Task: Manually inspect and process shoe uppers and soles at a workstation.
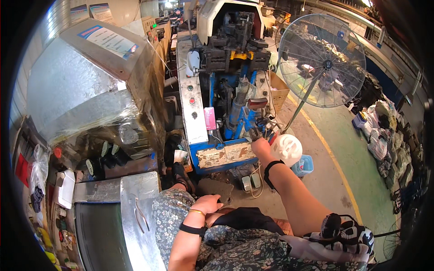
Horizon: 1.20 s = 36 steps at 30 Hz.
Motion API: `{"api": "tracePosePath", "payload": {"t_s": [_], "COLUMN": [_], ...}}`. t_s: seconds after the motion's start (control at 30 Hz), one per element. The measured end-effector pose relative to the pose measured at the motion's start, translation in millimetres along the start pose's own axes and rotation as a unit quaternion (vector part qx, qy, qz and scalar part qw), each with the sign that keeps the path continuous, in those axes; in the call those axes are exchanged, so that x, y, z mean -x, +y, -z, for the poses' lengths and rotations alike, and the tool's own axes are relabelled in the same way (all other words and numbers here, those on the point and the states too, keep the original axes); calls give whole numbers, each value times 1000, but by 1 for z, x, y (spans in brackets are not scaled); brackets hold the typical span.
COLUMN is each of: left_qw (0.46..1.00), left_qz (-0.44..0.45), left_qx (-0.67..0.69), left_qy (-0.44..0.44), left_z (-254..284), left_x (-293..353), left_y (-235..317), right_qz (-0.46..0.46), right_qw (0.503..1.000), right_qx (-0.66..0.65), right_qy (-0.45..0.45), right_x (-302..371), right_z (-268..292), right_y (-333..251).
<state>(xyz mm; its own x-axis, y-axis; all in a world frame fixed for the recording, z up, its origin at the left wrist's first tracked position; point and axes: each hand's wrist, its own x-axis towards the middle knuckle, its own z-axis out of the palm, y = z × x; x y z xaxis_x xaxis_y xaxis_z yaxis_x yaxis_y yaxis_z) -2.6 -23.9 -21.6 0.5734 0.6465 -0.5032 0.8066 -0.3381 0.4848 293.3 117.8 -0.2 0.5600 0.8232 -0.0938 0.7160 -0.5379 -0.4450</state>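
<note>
My right hand (pixel 261 148) reaches forward to the front of a blue-framed machine (pixel 205 169), its fingers closed around a dark piece like a handle (pixel 255 133). Blue metal parts (pixel 244 118) of the machine lie just beyond it. Whether that dark piece is fixed to the machine, I cannot tell. My left hand (pixel 209 204) lies on my lap, over the flowered dark cloth (pixel 174 212), with its fingers loosely bent and nothing seen in it. A black band circles each forearm.
A big standing fan (pixel 322 61) is at the right. White plastic jug (pixel 288 150) and light-blue bin (pixel 303 165) stand beside my right forearm. A metal-hooded unit (pixel 72 81) and a belt with a metal edge (pixel 140 189) are at the left. Bagged piles (pixel 384 131) line the far right.
</note>
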Motion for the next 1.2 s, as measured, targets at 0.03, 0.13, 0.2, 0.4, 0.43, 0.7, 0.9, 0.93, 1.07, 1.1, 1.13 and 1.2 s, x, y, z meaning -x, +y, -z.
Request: {"api": "tracePosePath", "payload": {"t_s": [0.03, 0.13, 0.2, 0.4, 0.43, 0.7, 0.9, 0.93, 1.07, 1.1, 1.13, 1.2], "left_qw": [1000, 1000, 1000, 1000, 1000, 1000, 999, 999, 1000, 1000, 1000, 1000], "left_qz": [-1, -2, 1, 12, 7, -14, -5, -14, 3, 4, -1, -5], "left_qx": [-1, -6, -2, -9, -10, 1, 19, 11, 6, 7, 4, 2], "left_qy": [0, -7, -8, -22, -18, 4, 36, 38, -20, -17, -17, -18], "left_z": [2, 5, 4, 2, 0, -5, -10, -10, 0, 0, -1, -2], "left_x": [0, 1, 1, -2, -4, -4, -1, 0, 4, 4, 3, 2], "left_y": [3, 7, 5, 4, 3, -4, -7, -5, 2, 2, 2, 1], "right_qz": [2, 5, -5, -22, -23, 6, 2, -17, 14, 17, 20, 44], "right_qw": [1000, 1000, 1000, 999, 999, 1000, 1000, 1000, 1000, 1000, 1000, 999], "right_qx": [2, 5, -11, -31, -31, -25, 21, 18, 20, 16, 17, 19], "right_qy": [15, 16, -6, -33, -16, 6, -4, -2, 5, 11, 11, 14], "right_x": [-3, -4, 2, 12, 9, -5, -6, -10, -18, -19, -20, -18], "right_z": [-1, 1, 7, 17, 14, -2, -7, -10, -17, -17, -17, -16], "right_y": [4, 7, 0, -6, -4, 2, 4, 5, 13, 13, 14, 17]}}
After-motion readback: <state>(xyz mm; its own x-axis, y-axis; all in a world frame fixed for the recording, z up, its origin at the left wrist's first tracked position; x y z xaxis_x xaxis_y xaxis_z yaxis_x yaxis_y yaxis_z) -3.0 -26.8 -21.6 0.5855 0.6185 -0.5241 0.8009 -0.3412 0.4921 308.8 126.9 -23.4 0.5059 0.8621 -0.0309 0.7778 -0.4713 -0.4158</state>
